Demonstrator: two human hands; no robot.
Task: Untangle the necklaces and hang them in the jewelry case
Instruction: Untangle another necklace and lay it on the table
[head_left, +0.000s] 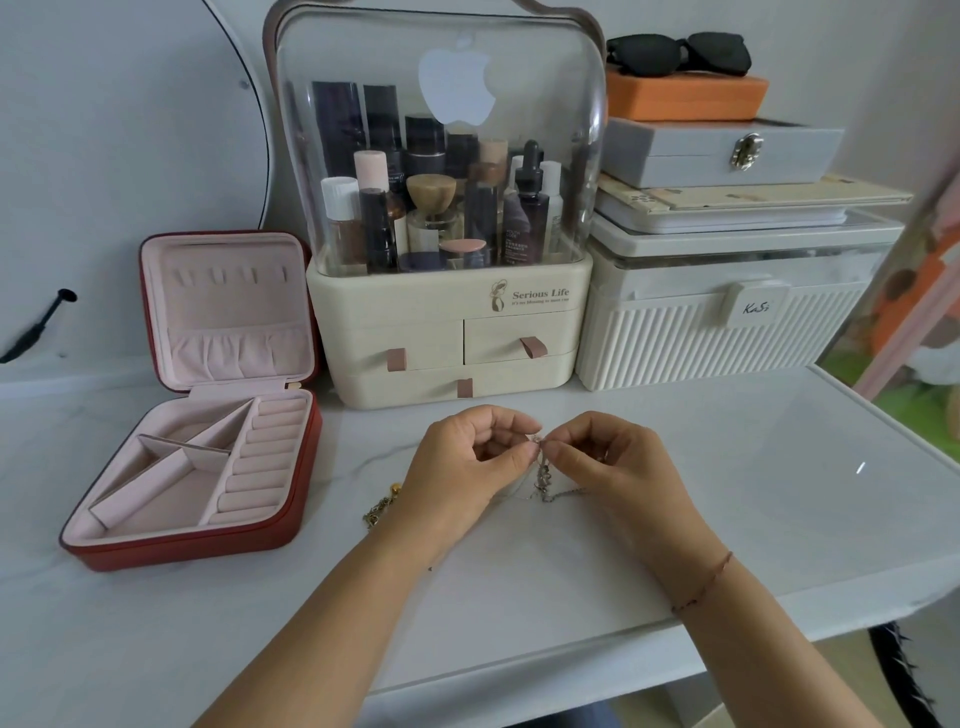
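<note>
A thin silver necklace hangs in a small tangle between my hands, its lower part trailing on the white table. My left hand and my right hand both pinch the chain at its top, fingertips nearly touching. A gold necklace lies on the table just left of my left wrist, partly hidden by it. The red jewelry case stands open at the left, with a pink lining, a row of small hooks in its upright lid and empty compartments in its base.
Behind my hands stands a cream cosmetics organizer with a clear dome and drawers. A white ribbed box at the right carries stacked boxes and sunglasses. The table's right edge runs near my right forearm.
</note>
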